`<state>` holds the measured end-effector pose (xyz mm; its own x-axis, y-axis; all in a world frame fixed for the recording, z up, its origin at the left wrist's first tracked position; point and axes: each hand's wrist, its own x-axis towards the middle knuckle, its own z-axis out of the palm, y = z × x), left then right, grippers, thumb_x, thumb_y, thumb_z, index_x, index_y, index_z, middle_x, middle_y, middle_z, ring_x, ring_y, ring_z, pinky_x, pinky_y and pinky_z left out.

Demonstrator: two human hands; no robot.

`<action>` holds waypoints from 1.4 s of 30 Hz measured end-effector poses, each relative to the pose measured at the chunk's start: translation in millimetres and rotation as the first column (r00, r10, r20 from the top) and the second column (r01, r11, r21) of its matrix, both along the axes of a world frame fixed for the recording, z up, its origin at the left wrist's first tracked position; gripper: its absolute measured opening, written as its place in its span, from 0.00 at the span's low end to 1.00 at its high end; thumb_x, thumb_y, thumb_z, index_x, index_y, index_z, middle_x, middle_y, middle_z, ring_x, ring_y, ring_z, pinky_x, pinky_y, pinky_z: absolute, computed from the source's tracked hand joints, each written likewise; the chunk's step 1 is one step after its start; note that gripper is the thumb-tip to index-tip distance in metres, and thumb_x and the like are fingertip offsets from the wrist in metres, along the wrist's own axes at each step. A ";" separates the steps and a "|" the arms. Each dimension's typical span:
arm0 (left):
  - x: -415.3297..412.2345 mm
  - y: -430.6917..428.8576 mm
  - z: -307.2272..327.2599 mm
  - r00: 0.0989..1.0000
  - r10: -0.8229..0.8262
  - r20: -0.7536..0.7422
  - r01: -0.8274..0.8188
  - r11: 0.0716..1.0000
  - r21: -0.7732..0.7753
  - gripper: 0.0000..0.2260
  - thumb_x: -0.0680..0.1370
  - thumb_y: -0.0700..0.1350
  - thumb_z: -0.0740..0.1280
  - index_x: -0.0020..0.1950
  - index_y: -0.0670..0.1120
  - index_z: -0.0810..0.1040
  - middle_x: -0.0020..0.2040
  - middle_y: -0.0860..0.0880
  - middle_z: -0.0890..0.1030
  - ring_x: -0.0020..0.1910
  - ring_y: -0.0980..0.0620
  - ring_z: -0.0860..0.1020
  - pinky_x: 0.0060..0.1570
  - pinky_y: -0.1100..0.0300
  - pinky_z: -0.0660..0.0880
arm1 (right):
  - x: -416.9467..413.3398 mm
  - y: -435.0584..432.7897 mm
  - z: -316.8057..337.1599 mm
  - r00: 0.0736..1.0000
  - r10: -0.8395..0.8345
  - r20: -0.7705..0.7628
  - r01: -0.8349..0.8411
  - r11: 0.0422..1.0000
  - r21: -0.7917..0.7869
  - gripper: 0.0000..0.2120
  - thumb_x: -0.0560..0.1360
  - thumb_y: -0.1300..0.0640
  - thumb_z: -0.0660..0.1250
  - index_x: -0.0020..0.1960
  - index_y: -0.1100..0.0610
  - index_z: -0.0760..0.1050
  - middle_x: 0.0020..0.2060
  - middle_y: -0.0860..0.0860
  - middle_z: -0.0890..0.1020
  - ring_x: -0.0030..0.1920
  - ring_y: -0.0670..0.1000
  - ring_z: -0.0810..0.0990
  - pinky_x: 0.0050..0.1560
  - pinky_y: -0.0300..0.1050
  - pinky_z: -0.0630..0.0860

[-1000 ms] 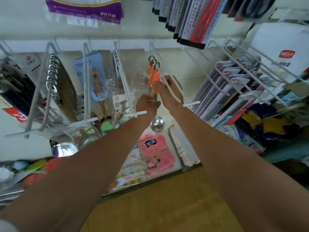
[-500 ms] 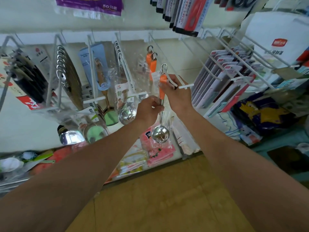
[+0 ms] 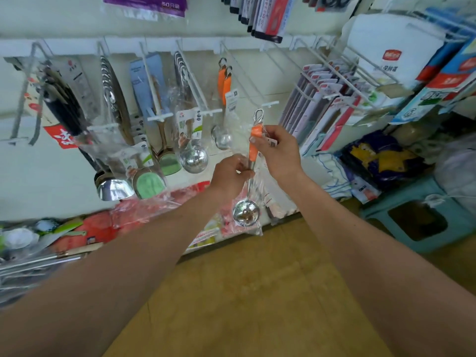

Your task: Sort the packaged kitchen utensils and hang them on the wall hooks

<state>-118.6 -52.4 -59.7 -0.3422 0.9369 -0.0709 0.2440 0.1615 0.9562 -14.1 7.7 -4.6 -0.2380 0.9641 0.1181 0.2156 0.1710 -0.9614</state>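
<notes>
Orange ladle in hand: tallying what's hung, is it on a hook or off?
Off. Left hand and right hand hold the ladle; its ring sits clear below the hook.

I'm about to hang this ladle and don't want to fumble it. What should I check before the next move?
1. Right hand grips the ladle by its orange handle: ok.
2. Left hand pinches its shaft lower down: ok.
3. Metal loop stands clear above the right hand: ok.
4. Loop threaded: not ok; the hook tip is above and to the right of it, apart.
5. Matching stock: ok; the two hanging ladles behind that tip have the same orange handles.
6. Plastic wrap clear of the loop's opening: cannot tell.
</notes>
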 end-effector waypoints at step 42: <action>-348.9 -937.5 -60.8 0.229 0.961 0.153 -0.888 0.271 -0.372 0.11 0.76 0.32 0.69 0.40 0.45 0.71 0.35 0.49 0.73 0.33 0.55 0.72 0.28 0.63 0.73 | -503.3 -870.5 -84.6 0.057 0.984 0.169 -0.986 0.082 -0.147 0.10 0.72 0.62 0.74 0.53 0.60 0.80 0.45 0.49 0.82 0.43 0.42 0.79 0.46 0.33 0.72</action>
<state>-467.5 -989.9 -120.5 -0.8819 -0.0715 -0.4661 -0.4693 0.2297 0.8527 -517.4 -862.8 -89.1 -0.9825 -0.1735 -0.0672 -0.0034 0.3780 -0.9258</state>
